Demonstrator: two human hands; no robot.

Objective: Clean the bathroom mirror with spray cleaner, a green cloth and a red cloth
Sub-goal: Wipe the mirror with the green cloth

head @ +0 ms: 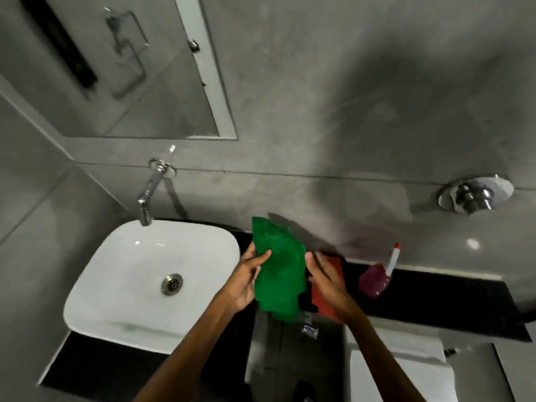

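Note:
Both hands hold the green cloth [280,268] up over the black counter, right of the basin. My left hand [246,278] pinches its left edge between thumb and fingers. My right hand [324,281] grips its right edge. The red cloth [329,291] lies flat on the counter under my right hand, partly hidden by it. A spray bottle [374,280] with pink liquid and a white, red-tipped nozzle stands on the counter further right. The mirror [139,82] hangs on the wall at the upper left.
A white basin [121,285] sits at the left under a chrome wall tap [149,192]. The black counter [452,303] runs right along the grey wall. A chrome wall valve [475,195] is at the right. A white toilet tank [406,364] lies below.

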